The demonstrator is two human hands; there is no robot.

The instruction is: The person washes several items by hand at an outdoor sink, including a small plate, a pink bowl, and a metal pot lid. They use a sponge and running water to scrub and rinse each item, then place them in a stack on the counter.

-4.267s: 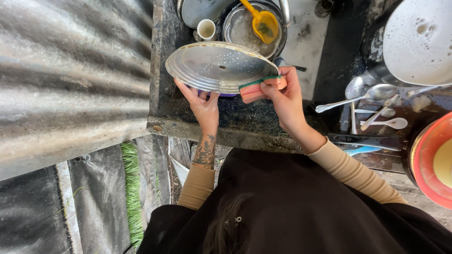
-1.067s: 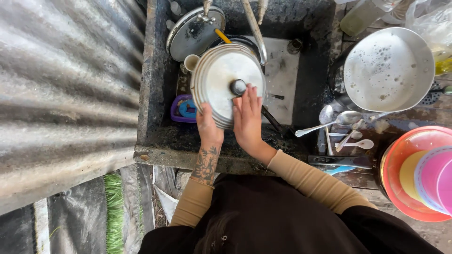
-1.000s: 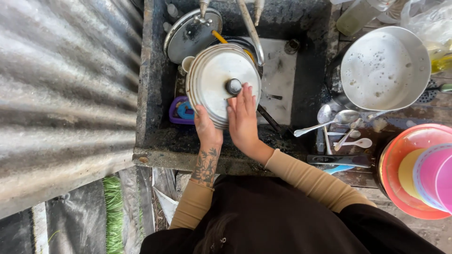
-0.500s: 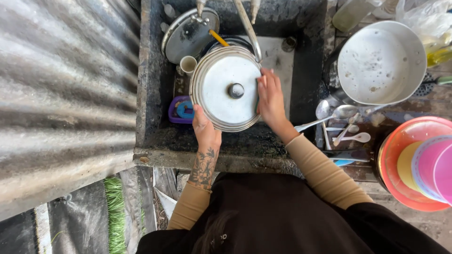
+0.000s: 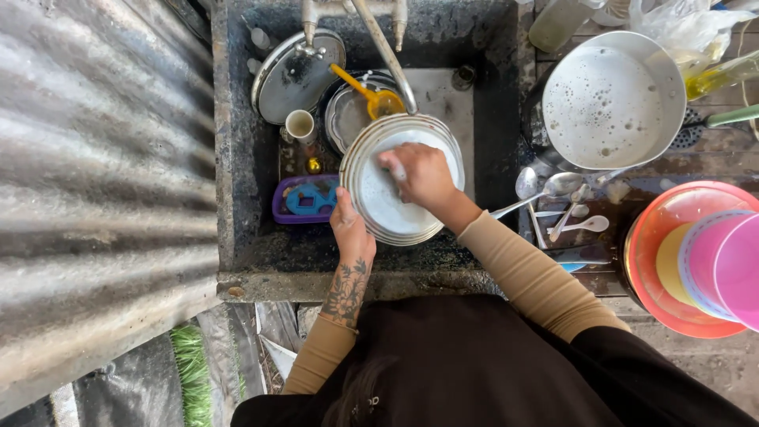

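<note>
Over the sink: a round metal lid (image 5: 399,212) is held tilted above the dark stone sink (image 5: 237,198), just under the spout of the tap (image 5: 385,54).
Left hand: the left hand (image 5: 350,229) is closed on the lid's lower-left rim, thumb over the edge, carrying its weight.
Right hand: the right hand (image 5: 421,174) lies on the lid's pale face with fingers curled; whether it grips a sponge or the knob I cannot tell.
Below the lid: a purple tray (image 5: 304,199) with a blue thing in it, a small cup (image 5: 300,124), another lid (image 5: 296,75) leaning at the back, and a pot with a yellow ladle (image 5: 371,95).
On the counter: a big white basin of foamy water (image 5: 609,99), loose spoons (image 5: 553,198), and stacked orange and pink bowls (image 5: 692,261).
Risk, slipping: the lid looks wet and hangs from one rim grip; a hard rub by the right hand could twist it loose onto the cup and tray.
Risk, knocking: the lid's top edge sits near the spout and ladle handle, so a lift or turn could strike them.
</note>
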